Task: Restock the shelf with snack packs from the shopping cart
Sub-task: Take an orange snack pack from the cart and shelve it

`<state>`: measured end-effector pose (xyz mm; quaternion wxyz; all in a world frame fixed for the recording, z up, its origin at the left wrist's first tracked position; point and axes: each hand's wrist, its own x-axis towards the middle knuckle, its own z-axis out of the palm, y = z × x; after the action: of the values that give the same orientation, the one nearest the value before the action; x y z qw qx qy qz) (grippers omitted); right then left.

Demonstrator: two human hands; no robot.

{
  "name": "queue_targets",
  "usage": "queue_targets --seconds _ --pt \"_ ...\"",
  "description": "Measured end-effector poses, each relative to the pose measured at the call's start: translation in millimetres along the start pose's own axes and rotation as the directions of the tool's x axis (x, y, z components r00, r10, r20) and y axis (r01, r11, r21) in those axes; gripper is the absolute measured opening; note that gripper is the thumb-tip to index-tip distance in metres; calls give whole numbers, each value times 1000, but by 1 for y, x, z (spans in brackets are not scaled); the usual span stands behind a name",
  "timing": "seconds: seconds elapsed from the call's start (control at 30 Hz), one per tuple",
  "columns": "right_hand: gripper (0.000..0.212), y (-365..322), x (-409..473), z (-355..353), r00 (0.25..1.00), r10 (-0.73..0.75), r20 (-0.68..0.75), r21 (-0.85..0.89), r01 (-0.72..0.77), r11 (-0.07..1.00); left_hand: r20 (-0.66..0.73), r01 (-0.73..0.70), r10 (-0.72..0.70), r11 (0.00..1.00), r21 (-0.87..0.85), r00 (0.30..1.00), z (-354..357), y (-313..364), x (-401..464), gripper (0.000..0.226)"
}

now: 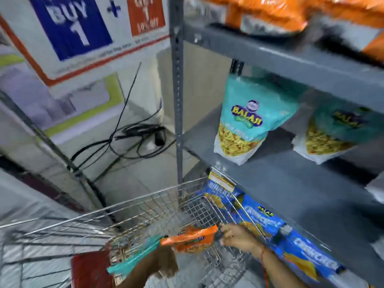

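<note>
The wire shopping cart [145, 206] stands low in the view, against the grey metal shelf [291, 173]. Over the cart, my right hand [236, 235] pinches the right corner of an orange snack pack [193, 239]. My left hand [164, 262], blurred, is under a teal snack pack [133, 258] and seems to grip it, just left of the orange pack. Two teal packs, one on the left [245, 121] and one on the right [336, 132], stand upright on the middle shelf. Orange packs [270, 11] lie on the top shelf.
Blue snack packs [291, 240] fill the lower shelf to the right of the cart. A red object [89, 269] lies in the cart's near part. Black cables [135, 138] lie on the floor by the shelf post [177, 100]. A promotional poster [83, 28] hangs at the upper left.
</note>
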<state>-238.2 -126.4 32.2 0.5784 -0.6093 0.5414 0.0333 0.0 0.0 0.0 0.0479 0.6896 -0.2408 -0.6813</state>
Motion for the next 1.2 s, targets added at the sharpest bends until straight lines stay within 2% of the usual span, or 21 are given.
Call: queue_targets --seconds 0.03,0.07,0.13,0.17,0.23,0.3,0.33,0.37,0.43,0.47,0.5,0.57,0.63,0.67,0.73,0.8,0.87,1.03,1.1,1.2 --pt "17 10 14 7 999 20 36 -87 -17 996 -95 2 -13 994 -109 995 7 -10 20 33" --pt "21 20 29 10 998 42 41 -117 -37 992 -178 19 -26 999 -41 984 11 -21 37 24" --pt "39 34 51 24 1000 11 24 -157 -7 988 -390 -7 6 1000 -1 921 20 -29 57 55" --pt "45 38 61 33 1000 29 2 -109 -29 994 -457 -65 33 996 -55 889 24 -30 67 59" --pt "52 47 76 43 999 -7 -49 -78 3 997 -494 -197 80 962 -189 866 35 -23 72 54" --pt "59 51 82 50 996 -23 -83 -111 14 994 -561 -282 35 889 -361 827 42 -23 85 64" --pt "57 56 86 52 993 -13 -121 -88 2 996 -569 -297 9 859 -416 822 44 -22 89 65" --pt "48 60 89 55 987 -7 -163 -64 -3 998 -559 -276 -31 846 -456 829 47 -17 86 56" --pt "18 60 85 57 978 -18 -208 -39 10 999 -598 -257 -90 845 -470 797 52 -15 81 43" --pt "16 62 83 57 975 -51 -216 -48 41 998 -649 -285 -81 852 -439 757 53 -17 80 46" --pt "19 63 79 56 971 -71 -228 -62 58 996 -675 -297 -77 857 -420 734 54 -16 76 46" --pt "20 56 65 52 966 -50 -253 -36 42 998 -675 -343 -43 837 -427 736 57 -14 62 30" --pt "35 43 44 46 950 -91 -297 -67 74 995 -704 -452 39 792 -411 709 61 -11 42 18" --pt "44 34 32 43 942 -120 -313 -61 107 992 -722 -507 90 771 -386 686 62 -8 28 21" --pt "52 17 5 39 920 -165 -354 -28 166 986 -740 -592 197 741 -317 643 62 0 0 45" --pt "51 0 -26 37 882 -217 -418 -19 231 973 -728 -672 331 703 -235 600 61 6 -29 73" --pt "49 -17 -61 38 840 -260 -477 -8 292 956 -691 -743 466 651 -155 552 56 15 -60 82" --pt "35 -64 -147 26 677 -343 -651 -9 445 896 -638 -852 700 508 127 322 32 58 -140 69" --pt "33 -82 -179 10 586 -363 -725 -51 479 876 -592 -865 769 448 225 244 29 85 -171 51" --pt "25 -110 -231 -20 448 -406 -796 -151 502 851 -524 -861 845 342 377 106 30 129 -219 42"
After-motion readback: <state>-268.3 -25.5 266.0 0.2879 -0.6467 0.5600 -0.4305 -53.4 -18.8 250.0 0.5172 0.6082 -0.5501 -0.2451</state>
